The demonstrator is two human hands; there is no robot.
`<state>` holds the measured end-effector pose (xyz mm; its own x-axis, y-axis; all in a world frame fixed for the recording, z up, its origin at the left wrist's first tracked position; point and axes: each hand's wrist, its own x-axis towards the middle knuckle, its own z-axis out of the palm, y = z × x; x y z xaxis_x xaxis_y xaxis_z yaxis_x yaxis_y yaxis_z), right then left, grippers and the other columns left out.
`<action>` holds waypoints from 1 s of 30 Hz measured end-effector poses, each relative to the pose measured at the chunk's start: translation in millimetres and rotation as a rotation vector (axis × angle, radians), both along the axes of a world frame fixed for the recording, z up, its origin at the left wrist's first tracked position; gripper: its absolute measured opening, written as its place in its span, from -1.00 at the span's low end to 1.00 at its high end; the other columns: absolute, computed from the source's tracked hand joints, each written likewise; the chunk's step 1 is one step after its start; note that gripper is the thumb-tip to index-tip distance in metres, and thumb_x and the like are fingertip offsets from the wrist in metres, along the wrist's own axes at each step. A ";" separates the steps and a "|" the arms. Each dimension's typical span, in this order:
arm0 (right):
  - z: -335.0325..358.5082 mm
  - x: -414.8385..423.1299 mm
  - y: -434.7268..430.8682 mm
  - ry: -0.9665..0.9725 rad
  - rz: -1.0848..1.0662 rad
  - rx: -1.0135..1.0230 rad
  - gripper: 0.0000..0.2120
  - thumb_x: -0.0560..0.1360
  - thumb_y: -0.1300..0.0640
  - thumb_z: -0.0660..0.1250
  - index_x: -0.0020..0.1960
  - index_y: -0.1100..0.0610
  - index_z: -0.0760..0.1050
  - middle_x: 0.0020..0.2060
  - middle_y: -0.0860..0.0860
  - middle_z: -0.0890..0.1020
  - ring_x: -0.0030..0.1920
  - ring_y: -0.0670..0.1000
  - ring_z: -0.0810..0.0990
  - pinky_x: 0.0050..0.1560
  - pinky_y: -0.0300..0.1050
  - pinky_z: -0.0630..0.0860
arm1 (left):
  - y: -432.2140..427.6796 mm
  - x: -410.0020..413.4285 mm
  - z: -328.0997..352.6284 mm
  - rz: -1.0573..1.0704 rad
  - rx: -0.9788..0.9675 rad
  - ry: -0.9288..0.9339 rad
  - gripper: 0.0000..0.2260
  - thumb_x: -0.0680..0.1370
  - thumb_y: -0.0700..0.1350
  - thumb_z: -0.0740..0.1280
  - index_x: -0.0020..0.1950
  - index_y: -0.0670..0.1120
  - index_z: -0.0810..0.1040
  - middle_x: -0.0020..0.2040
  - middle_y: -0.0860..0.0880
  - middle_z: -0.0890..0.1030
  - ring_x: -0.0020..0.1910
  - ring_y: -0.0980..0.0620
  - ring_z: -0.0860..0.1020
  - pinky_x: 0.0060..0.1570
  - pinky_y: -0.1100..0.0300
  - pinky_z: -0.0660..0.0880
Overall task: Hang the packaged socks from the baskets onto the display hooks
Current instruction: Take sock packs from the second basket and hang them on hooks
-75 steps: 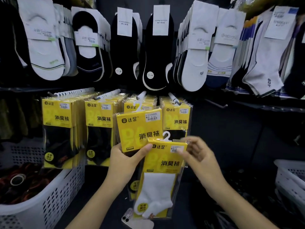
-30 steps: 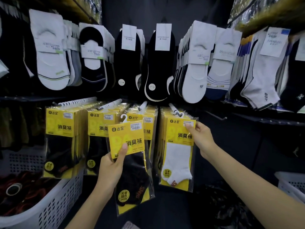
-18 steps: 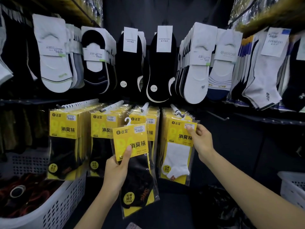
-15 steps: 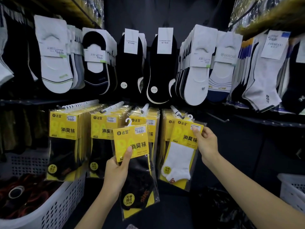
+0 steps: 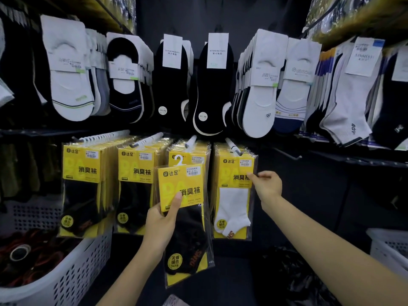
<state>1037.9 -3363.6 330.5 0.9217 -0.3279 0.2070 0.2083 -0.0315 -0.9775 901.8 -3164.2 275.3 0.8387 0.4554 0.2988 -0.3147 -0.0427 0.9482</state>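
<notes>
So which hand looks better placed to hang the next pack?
Left. The left hand grips the yellow-carded black-sock pack, its white plastic hanger just below a white display hook; the right hand pinches the hung white-sock pack.

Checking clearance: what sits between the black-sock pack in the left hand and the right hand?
Head view: the white-sock pack, hanging on the rightmost hook of the yellow row; the right hand pinches its right edge.
</notes>
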 end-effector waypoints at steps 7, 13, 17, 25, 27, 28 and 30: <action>-11.0 -56.2 -0.7 -0.087 0.428 -0.019 -0.77 0.55 -0.08 0.26 -0.01 0.07 0.55 -0.09 -0.01 0.64 -0.04 -0.07 0.63 0.00 -0.21 0.55 | -41.2 21.8 5.6 -0.108 0.076 0.037 -0.75 0.48 0.20 0.31 -0.11 0.06 0.64 -0.31 -0.06 0.57 -0.29 -0.02 0.53 -0.30 0.24 0.43; -15.0 -70.0 -15.9 -0.140 0.401 0.125 -0.90 0.54 0.15 0.32 0.05 0.11 0.55 -0.08 0.00 0.71 -0.09 -0.09 0.69 -0.18 -0.31 0.59 | -84.9 31.5 15.2 -0.258 0.165 -0.034 -0.71 0.50 0.10 0.33 0.15 0.00 0.58 -0.04 0.11 0.67 -0.12 0.31 0.61 -0.21 0.51 0.46; -1.3 -54.0 -26.7 -0.171 0.322 0.097 -0.93 0.56 0.18 0.30 0.03 0.10 0.52 -0.10 -0.05 0.67 -0.20 -0.21 0.66 -0.29 -0.40 0.53 | -90.7 35.8 18.6 -0.245 0.164 -0.003 -0.60 0.56 0.10 0.26 0.38 0.13 0.29 0.11 0.24 0.48 -0.06 0.39 0.49 -0.06 0.44 0.44; -1.5 -22.3 1.5 -0.144 0.329 -0.059 -0.87 0.55 0.16 0.32 0.09 0.14 0.50 0.03 0.07 0.65 -0.01 -0.03 0.63 -0.01 -0.16 0.58 | -85.0 50.3 11.4 -0.162 0.136 0.032 -0.47 0.59 0.11 0.20 0.52 0.07 0.15 0.40 0.05 0.38 0.21 0.17 0.43 0.04 0.37 0.39; -11.2 -16.8 6.1 -0.091 0.281 -0.025 -0.82 0.53 0.11 0.35 0.09 0.16 0.49 0.03 0.09 0.65 0.03 0.02 0.63 0.10 -0.05 0.57 | -82.8 54.5 5.5 -0.147 0.152 0.062 -0.48 0.59 0.12 0.19 0.52 0.08 0.15 0.38 0.08 0.39 0.08 0.27 0.42 -0.17 0.46 0.38; -17.1 -15.0 7.2 -0.053 0.250 -0.008 -0.76 0.51 0.07 0.38 0.10 0.17 0.48 0.03 0.08 0.63 0.04 0.03 0.61 0.10 -0.04 0.56 | -82.1 56.2 0.7 -0.137 0.161 0.073 -0.48 0.59 0.12 0.19 0.52 0.07 0.15 0.38 0.08 0.38 0.08 0.26 0.41 -0.17 0.46 0.37; -32.3 -14.5 5.4 0.021 0.190 0.016 -0.69 0.47 0.03 0.43 0.11 0.17 0.47 -0.02 0.04 0.60 -0.02 -0.01 0.58 -0.02 -0.16 0.51 | -80.6 56.5 -11.3 -0.092 0.183 0.076 -0.49 0.59 0.11 0.19 0.52 0.04 0.18 0.40 0.06 0.38 0.20 0.20 0.39 0.03 0.38 0.36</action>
